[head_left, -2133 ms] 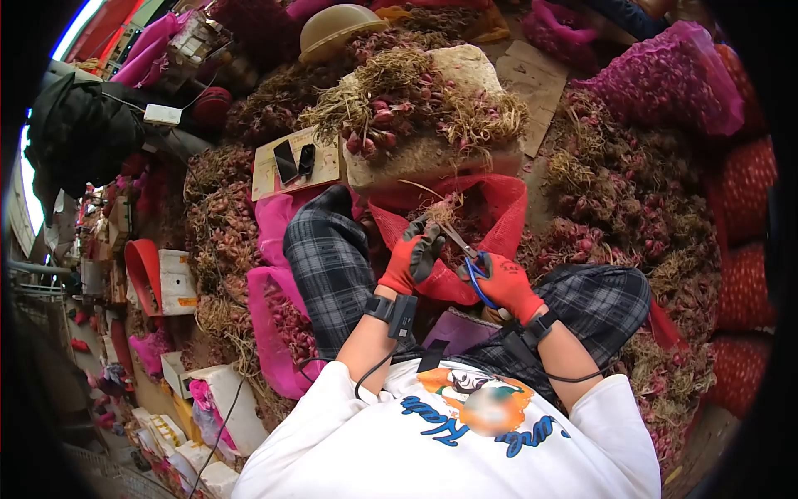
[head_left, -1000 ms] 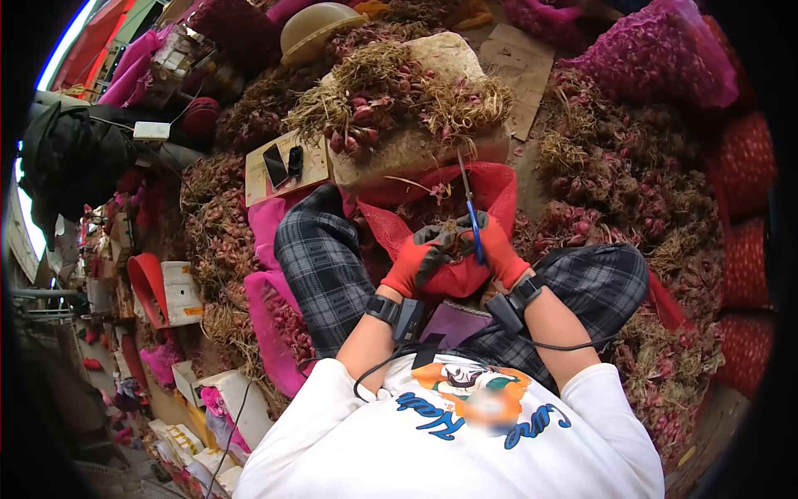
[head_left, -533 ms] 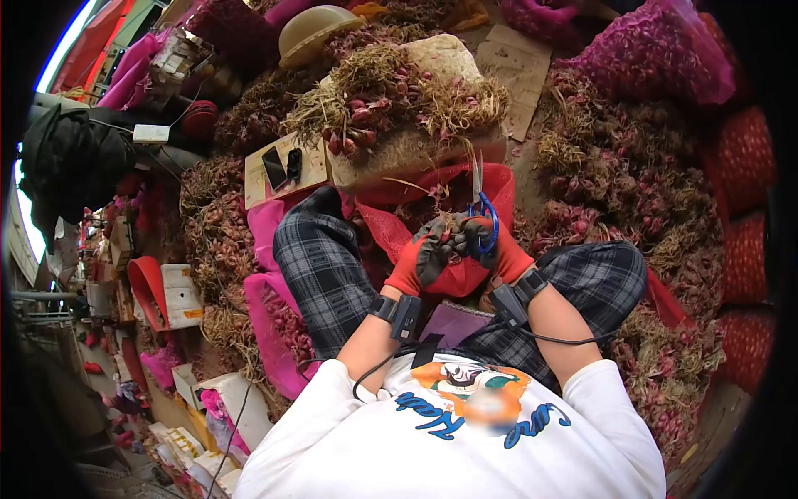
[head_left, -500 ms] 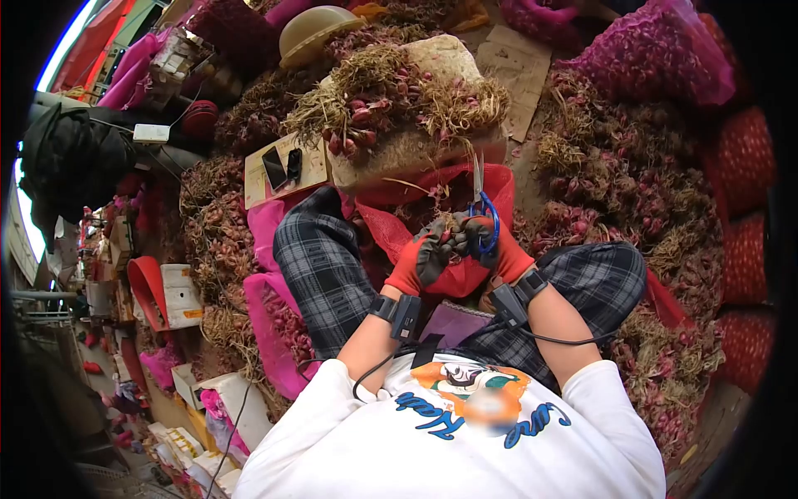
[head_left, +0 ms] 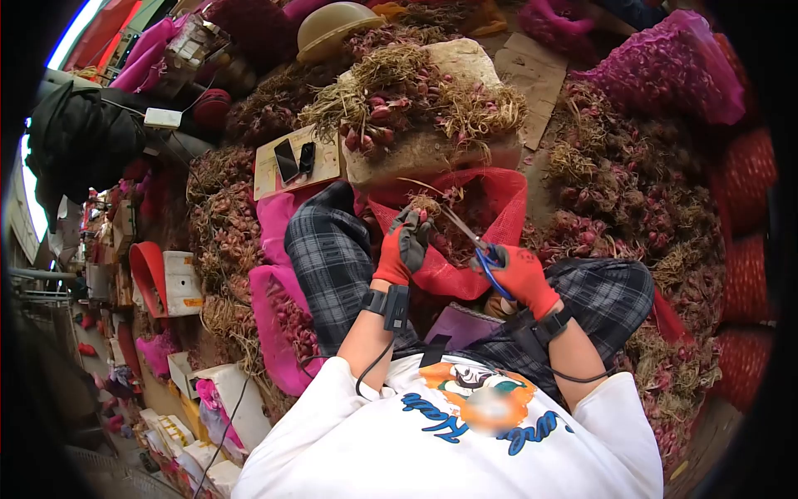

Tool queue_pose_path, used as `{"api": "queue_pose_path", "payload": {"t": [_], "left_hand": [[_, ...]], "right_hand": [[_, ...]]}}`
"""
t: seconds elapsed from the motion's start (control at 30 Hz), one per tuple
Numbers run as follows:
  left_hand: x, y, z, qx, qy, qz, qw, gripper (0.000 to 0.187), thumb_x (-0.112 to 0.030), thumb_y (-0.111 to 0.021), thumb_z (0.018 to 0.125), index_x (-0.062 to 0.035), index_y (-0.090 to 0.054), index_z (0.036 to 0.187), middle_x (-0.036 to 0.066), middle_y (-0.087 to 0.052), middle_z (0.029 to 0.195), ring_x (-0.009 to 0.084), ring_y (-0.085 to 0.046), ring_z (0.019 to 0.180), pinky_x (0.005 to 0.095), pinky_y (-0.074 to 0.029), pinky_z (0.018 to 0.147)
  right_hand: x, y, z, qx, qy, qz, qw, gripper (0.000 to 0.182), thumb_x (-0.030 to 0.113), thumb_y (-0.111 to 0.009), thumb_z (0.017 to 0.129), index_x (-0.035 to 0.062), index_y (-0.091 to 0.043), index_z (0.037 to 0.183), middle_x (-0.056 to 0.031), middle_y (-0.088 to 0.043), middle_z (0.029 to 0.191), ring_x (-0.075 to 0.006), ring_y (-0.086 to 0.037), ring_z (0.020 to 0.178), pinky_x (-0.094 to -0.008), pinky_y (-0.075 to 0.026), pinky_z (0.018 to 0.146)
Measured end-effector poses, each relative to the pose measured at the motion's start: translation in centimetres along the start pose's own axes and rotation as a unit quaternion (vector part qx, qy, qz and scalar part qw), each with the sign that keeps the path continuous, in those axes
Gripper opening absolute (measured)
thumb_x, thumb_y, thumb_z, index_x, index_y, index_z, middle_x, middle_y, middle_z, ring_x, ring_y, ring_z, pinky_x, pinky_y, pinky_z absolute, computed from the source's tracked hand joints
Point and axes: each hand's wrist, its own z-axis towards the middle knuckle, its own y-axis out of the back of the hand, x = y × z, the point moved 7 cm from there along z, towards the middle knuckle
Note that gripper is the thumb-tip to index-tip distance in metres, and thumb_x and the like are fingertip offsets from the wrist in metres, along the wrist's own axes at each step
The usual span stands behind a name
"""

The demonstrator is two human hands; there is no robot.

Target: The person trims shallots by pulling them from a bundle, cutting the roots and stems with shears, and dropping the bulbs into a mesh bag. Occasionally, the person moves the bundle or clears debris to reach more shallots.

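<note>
My left hand (head_left: 404,247), in a grey and red work glove, is closed around a small bunch of shallots (head_left: 425,205) with the dry roots facing up. In my right hand (head_left: 524,276), gloved in red, is a pair of scissors (head_left: 467,228) with blue handles. Its blades point up and left, their tips close to the bunch. Both hands are over the mouth of a red mesh bag (head_left: 509,198) between my knees. Beyond the bag, a pale block (head_left: 399,166) carries bunches of dried shallots (head_left: 378,100).
Heaps of shallots (head_left: 623,183) lie to the right and along the left. A board (head_left: 268,169) with a phone (head_left: 287,160) is beside the block. Pink mesh sacks (head_left: 677,71) stand at the back right. A tan bowl-shaped thing (head_left: 332,33) sits behind.
My hands have moved apart: the left went up and left with the shallots, the right moved right and down. The scissors swung from upright to pointing left toward the bunch.
</note>
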Motion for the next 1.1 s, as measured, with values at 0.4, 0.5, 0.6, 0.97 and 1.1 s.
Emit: {"api": "queue_pose_path", "payload": {"t": [0.4, 0.5, 0.6, 0.97, 1.1], "left_hand": [[1.9, -2.4, -2.1, 0.119, 0.017, 0.141, 0.983, 0.038, -0.009, -0.058, 0.083, -0.0079, -0.046, 0.120, 0.002, -0.056, 0.100, 0.0172, -0.056, 0.093, 0.0270, -0.047, 0.085], [2.8, -1.7, -1.4, 0.126, 0.036, 0.161, 0.978, 0.040, -0.007, -0.057, 0.081, -0.0062, -0.046, 0.120, 0.003, -0.056, 0.101, 0.0179, -0.056, 0.097, 0.0283, -0.046, 0.087], [2.7, -1.2, -1.2, 0.122, 0.036, 0.171, 0.977, 0.037, -0.003, -0.053, 0.083, -0.0056, -0.046, 0.120, 0.003, -0.056, 0.103, 0.0179, -0.058, 0.097, 0.0268, -0.048, 0.083], [3.1, -0.7, -0.3, 0.059, 0.035, 0.098, 0.993, 0.029, -0.006, -0.053, 0.091, -0.0102, -0.048, 0.119, 0.004, -0.057, 0.109, 0.0157, -0.060, 0.095, 0.0227, -0.051, 0.075], [3.1, -0.8, 0.0, 0.106, 0.059, 0.083, 0.989, 0.028, -0.012, -0.051, 0.093, -0.0092, -0.047, 0.121, 0.006, -0.055, 0.112, 0.0174, -0.059, 0.096, 0.0249, -0.052, 0.077]], "right_hand": [[-1.4, -2.2, 0.7, -0.014, -0.005, -0.177, 0.984, 0.063, 0.060, -0.057, 0.077, 0.0029, -0.059, 0.104, -0.0193, -0.063, 0.096, -0.0330, -0.062, 0.091, -0.0413, -0.048, 0.076], [-2.5, -2.7, 1.1, -0.049, 0.029, -0.240, 0.969, 0.061, 0.057, -0.057, 0.078, 0.0005, -0.056, 0.101, -0.0223, -0.062, 0.095, -0.0343, -0.061, 0.090, -0.0429, -0.048, 0.075], [-2.9, -2.9, 1.7, -0.061, 0.041, -0.268, 0.961, 0.053, 0.052, -0.057, 0.078, 0.0014, -0.055, 0.093, -0.0221, -0.062, 0.088, -0.0340, -0.062, 0.085, -0.0434, -0.048, 0.073], [-7.0, -5.5, 1.8, 0.145, -0.250, 0.377, 0.880, 0.060, 0.056, -0.064, 0.077, -0.0022, -0.061, 0.093, -0.0058, -0.051, 0.055, -0.0180, -0.049, 0.041, -0.0312, -0.039, 0.041], [-6.2, -5.7, 0.9, 0.147, -0.267, 0.378, 0.874, 0.052, 0.051, -0.060, 0.083, 0.0000, -0.061, 0.088, 0.0020, -0.046, 0.052, -0.0078, -0.042, 0.038, -0.0213, -0.033, 0.037]]}}
